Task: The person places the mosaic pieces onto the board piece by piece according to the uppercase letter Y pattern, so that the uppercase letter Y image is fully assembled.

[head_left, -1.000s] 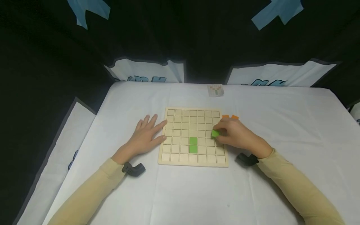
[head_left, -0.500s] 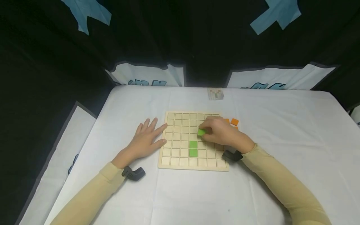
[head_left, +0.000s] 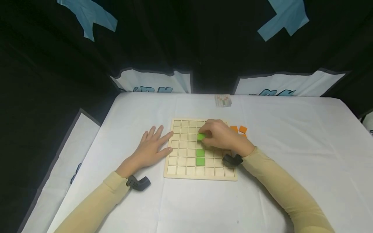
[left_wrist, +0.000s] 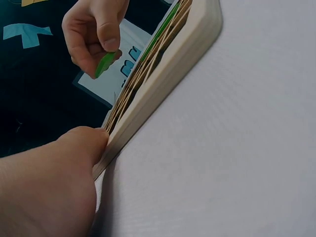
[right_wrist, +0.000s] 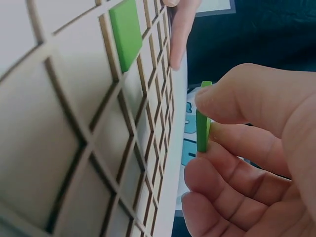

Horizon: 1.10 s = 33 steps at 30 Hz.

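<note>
A wooden grid board (head_left: 186,172) lies on the white table, with two green square tiles (head_left: 200,157) set in neighbouring cells of one column. My right hand (head_left: 218,135) pinches another green tile (head_left: 201,137) over that same column, farther from me than the two set tiles. In the right wrist view the pinched tile (right_wrist: 202,118) stands between thumb and fingers, apart from the board. My left hand (head_left: 151,147) lies flat with fingers spread, its thumb and index fingertips at the board's left edge. The left wrist view shows its thumb (left_wrist: 84,140) against the board's side.
Several orange tiles (head_left: 243,129) lie just right of the board, partly behind the right hand. A small card with a coloured grid pattern (head_left: 223,101) lies near the table's back edge. Black cloth with blue tape (head_left: 284,19) hangs behind the table.
My right hand has carried the green tile leftward from the board's right side to above the column with green tiles. The orange tiles are more exposed. My left hand stays in place.
</note>
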{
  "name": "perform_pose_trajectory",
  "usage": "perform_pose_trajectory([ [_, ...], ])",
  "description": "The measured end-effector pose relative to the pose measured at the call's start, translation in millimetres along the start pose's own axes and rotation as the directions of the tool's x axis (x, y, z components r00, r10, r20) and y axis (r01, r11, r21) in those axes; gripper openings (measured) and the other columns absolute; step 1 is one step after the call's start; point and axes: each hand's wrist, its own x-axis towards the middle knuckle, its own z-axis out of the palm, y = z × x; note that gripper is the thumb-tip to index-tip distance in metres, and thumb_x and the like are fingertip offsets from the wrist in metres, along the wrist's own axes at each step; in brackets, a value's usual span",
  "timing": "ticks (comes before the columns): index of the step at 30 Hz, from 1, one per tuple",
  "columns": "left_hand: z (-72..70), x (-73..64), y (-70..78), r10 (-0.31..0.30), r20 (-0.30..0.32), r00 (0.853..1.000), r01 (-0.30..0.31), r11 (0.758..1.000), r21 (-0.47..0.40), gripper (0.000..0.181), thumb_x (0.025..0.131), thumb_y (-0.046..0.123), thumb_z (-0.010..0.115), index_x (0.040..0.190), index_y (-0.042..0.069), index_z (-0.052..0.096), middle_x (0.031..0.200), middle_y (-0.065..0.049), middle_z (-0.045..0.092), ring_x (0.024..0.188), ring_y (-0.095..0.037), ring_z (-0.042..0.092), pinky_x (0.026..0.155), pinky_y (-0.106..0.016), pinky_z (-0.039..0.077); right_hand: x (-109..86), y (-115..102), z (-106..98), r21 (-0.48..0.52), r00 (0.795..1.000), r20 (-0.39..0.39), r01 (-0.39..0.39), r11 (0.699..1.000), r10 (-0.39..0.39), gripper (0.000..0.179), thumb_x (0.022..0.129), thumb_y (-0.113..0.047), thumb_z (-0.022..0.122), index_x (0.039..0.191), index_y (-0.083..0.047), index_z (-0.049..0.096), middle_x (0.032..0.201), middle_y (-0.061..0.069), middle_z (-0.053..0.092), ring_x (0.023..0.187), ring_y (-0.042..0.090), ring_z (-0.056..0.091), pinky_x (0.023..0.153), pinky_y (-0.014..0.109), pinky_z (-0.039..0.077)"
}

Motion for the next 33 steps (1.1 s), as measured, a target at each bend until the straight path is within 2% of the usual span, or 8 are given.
perform_pose_trajectory([
  [7, 1.0, -1.5, -0.4, 0.009, -0.002, 1.0, -0.009, 1.0, 0.0, 0.066, 0.102, 0.048, 0.052, 0.16, 0.022, 0.035, 0.17, -0.024, 0.014, 0.157, -0.052, 0.003, 0.124, -0.071, 0.002, 5.1, -0.6, 2.9, 0.008, 1.0, 0.007, -0.013, 1.0, 0.013, 0.025, 0.077, -0.002, 0.072, 0.101, -0.005, 0.078, 0.082, 0.006, 0.064, 0.076, 0.016, 0.054, 0.071, 0.026, 0.045],
  [15, 0.0, 0.5, -0.3, 0.012, -0.012, 1.0, -0.012, 1.0, 0.009, 0.066, 0.102, 0.047, 0.052, 0.16, 0.022, 0.036, 0.169, -0.025, 0.015, 0.156, -0.052, 0.004, 0.123, -0.071, 0.003, 6.0, 0.9, 5.1, -0.031, 0.997, 0.062, -0.046, 0.998, 0.048, 0.026, 0.078, -0.006, 0.074, 0.104, -0.005, 0.079, 0.087, 0.004, 0.069, 0.078, 0.015, 0.053, 0.074, 0.029, 0.046],
  [19, 0.9, 1.4, 0.1, 0.013, -0.012, 1.0, -0.013, 1.0, 0.01, 0.066, 0.102, 0.048, 0.051, 0.16, 0.022, 0.035, 0.169, -0.025, 0.015, 0.156, -0.052, 0.004, 0.123, -0.071, 0.003, 5.0, -0.1, 4.7, -0.023, 0.991, 0.106, -0.084, 0.996, 0.086, 0.028, 0.079, -0.008, 0.076, 0.107, -0.005, 0.079, 0.09, 0.004, 0.07, 0.079, 0.014, 0.054, 0.075, 0.029, 0.048],
  [24, 1.5, 0.5, -0.2, 0.01, -0.009, 1.0, -0.01, 1.0, 0.012, 0.066, 0.102, 0.048, 0.052, 0.16, 0.022, 0.036, 0.169, -0.025, 0.015, 0.156, -0.053, 0.005, 0.123, -0.071, 0.003, 4.1, -1.5, 5.3, -0.013, 0.985, 0.149, -0.087, 0.996, 0.088, 0.03, 0.079, -0.009, 0.078, 0.109, -0.004, 0.078, 0.093, 0.005, 0.071, 0.081, 0.016, 0.055, 0.08, 0.032, 0.048],
  [29, 0.9, -0.4, 0.1, 0.011, -0.012, 1.0, -0.011, 1.0, 0.014, 0.066, 0.102, 0.048, 0.053, 0.16, 0.022, 0.036, 0.169, -0.024, 0.015, 0.156, -0.052, 0.004, 0.124, -0.071, 0.003, 4.5, -1.0, 7.8, -0.014, 0.981, 0.165, -0.098, 0.995, 0.099, 0.03, 0.08, -0.008, 0.079, 0.11, -0.003, 0.078, 0.101, 0.008, 0.075, 0.083, 0.016, 0.057, 0.081, 0.031, 0.05],
  [33, 0.4, -0.5, 0.5, 0.007, -0.007, 1.0, -0.007, 1.0, 0.017, 0.066, 0.102, 0.048, 0.053, 0.16, 0.022, 0.035, 0.17, -0.024, 0.014, 0.156, -0.052, 0.004, 0.124, -0.071, 0.003, 5.1, -0.7, 9.4, -0.02, 0.979, 0.173, -0.102, 0.995, 0.103, 0.029, 0.08, -0.009, 0.08, 0.109, -0.004, 0.079, 0.099, 0.008, 0.075, 0.082, 0.016, 0.057, 0.079, 0.03, 0.05],
])
